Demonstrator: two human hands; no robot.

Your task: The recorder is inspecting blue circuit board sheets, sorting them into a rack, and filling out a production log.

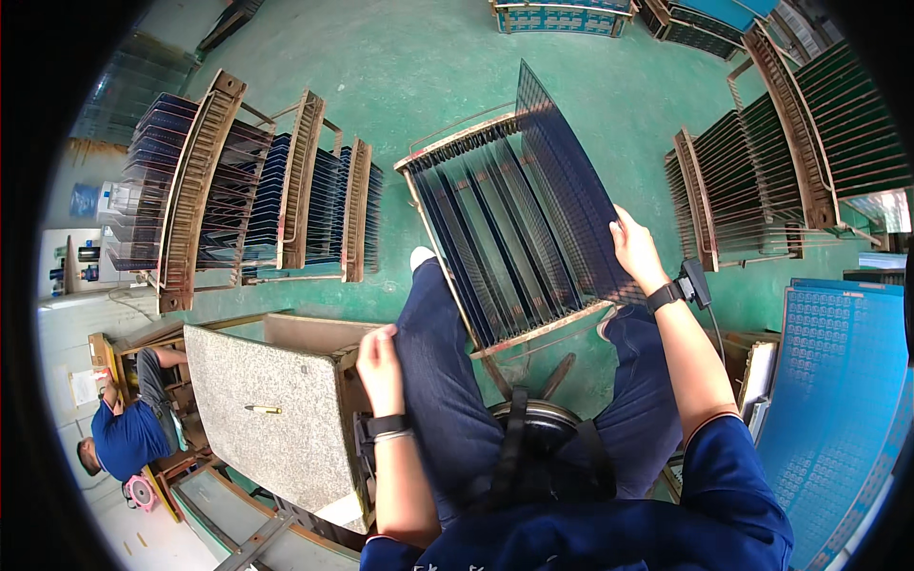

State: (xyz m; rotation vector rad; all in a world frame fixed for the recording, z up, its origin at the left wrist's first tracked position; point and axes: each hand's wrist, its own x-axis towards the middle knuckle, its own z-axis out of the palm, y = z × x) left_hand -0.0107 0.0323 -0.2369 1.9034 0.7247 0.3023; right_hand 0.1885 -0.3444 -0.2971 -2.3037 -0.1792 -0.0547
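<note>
A dark, thin sheet with a fine grid pattern (566,190) stands tilted at the right side of a slotted rack (440,150). My right hand (636,249) grips the sheet's right edge, thumb and fingers closed on it. Inside the rack, several dark sheets stand on edge in the slots. My left hand (379,366) hangs beside the right edge of a speckled board-topped table (271,419), its fingers loosely bent with nothing visible in them. The rack sits in front of my knees.
Several racks filled with dark sheets (200,190) stand at the left, and more racks (800,133) at the right. A yellow pen (264,409) lies on the speckled board. Blue patterned sheets (838,400) are at the lower right. Another person (133,433) sits at the far left.
</note>
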